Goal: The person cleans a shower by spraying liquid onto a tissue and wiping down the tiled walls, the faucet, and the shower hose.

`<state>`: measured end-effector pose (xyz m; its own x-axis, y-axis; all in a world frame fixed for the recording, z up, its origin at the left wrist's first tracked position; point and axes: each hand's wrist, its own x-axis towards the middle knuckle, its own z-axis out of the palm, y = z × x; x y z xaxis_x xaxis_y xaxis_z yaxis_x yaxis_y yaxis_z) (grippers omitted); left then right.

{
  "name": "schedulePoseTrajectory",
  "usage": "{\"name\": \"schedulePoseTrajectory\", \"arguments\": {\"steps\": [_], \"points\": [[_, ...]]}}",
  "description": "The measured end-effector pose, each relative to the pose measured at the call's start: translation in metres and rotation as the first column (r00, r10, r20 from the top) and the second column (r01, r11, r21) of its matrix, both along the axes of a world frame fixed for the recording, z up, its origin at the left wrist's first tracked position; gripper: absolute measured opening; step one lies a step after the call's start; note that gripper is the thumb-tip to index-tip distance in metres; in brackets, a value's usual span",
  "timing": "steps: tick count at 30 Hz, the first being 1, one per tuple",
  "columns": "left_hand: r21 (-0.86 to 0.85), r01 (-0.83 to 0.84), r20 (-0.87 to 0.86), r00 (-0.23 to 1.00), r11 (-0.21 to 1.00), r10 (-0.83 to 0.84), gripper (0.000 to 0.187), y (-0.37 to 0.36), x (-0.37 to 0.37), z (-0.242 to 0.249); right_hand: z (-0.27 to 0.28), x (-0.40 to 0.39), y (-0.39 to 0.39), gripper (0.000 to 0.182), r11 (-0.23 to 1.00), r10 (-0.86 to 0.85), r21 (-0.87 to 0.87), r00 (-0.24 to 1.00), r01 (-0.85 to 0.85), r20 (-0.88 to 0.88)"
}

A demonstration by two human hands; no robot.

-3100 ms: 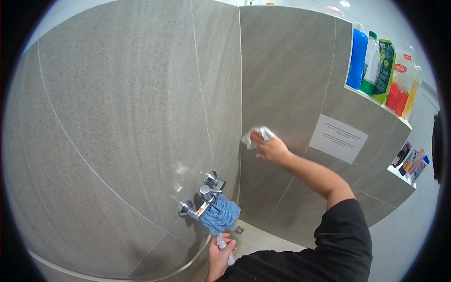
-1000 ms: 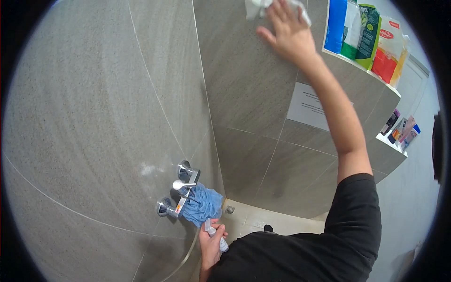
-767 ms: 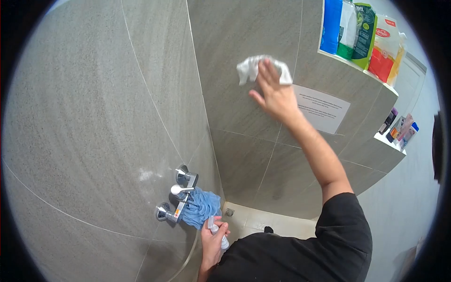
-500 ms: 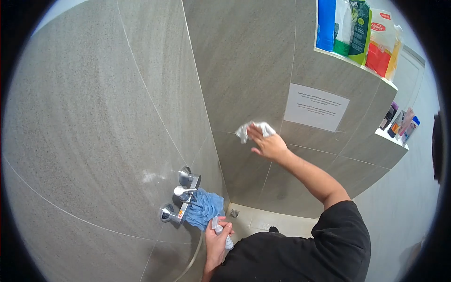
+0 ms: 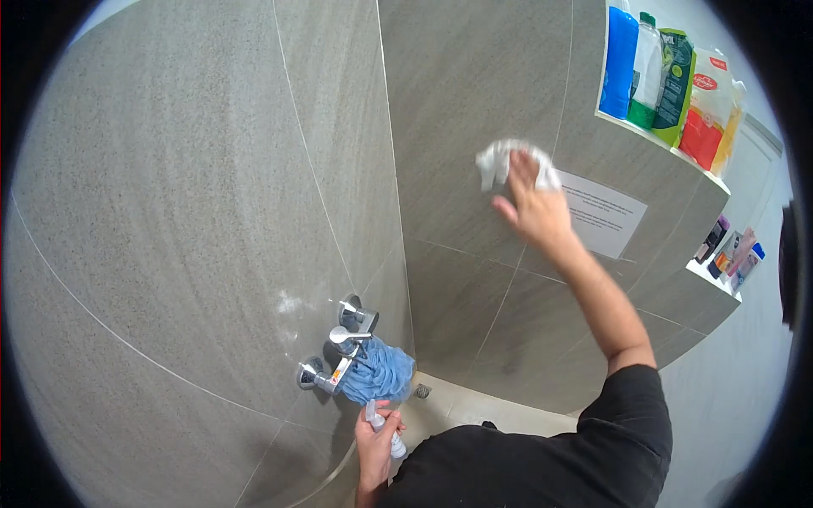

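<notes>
White cloth point(image 5: 508, 161) pressed flat to wall tile point(image 5: 457, 127) under spread right hand point(image 5: 535, 207); paper notice point(image 5: 605, 213) risks being snagged. Spray bottle point(image 5: 383, 427) clamped in left hand point(image 5: 373, 444).

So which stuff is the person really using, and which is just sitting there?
In use:
- white cloth, pressed on the tiled wall by the right hand
- small spray bottle, gripped by the left hand

Just there:
- blue cloth hanging on the tap
- bottles and pouches on the shelf
- paper notice
</notes>
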<state>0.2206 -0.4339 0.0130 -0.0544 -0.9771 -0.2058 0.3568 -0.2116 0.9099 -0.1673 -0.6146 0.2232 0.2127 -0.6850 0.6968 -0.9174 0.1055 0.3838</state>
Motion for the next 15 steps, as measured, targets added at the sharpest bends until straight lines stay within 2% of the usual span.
{"name": "schedulePoseTrajectory", "arguments": {"steps": [3,7,9,11,14,15], "points": [[0.005,0.009,0.008,1.000,1.000,-0.009,0.030,0.000,-0.005,0.004,0.089,-0.010,-0.019,0.073,0.973,-0.092,-0.222,0.984,0.057,-0.150],[0.007,0.026,0.015,1.000,1.000,-0.026,0.030,0.000,-0.014,0.006,0.197,-0.023,-0.036,0.075,0.940,-0.022,-0.340,0.999,0.010,-0.032],[0.010,0.033,0.018,0.999,0.999,-0.033,0.030,0.001,-0.017,0.008,0.240,0.002,-0.017,0.079,0.951,-0.122,-0.285,0.992,0.121,0.012],[-0.009,0.026,0.002,1.000,1.000,-0.026,0.031,0.003,-0.019,0.009,0.245,-0.001,-0.021,0.080,0.957,-0.082,-0.274,0.996,0.091,0.045],[0.000,0.017,-0.010,1.000,1.000,-0.017,0.030,0.005,-0.020,0.004,0.224,0.000,-0.021,0.081,0.945,-0.183,-0.268,0.982,0.186,0.036],[-0.003,0.021,-0.014,1.000,1.000,-0.021,0.030,0.004,-0.020,0.002,0.199,-0.013,-0.032,0.081,0.905,-0.102,-0.423,0.990,0.052,-0.095]]}}
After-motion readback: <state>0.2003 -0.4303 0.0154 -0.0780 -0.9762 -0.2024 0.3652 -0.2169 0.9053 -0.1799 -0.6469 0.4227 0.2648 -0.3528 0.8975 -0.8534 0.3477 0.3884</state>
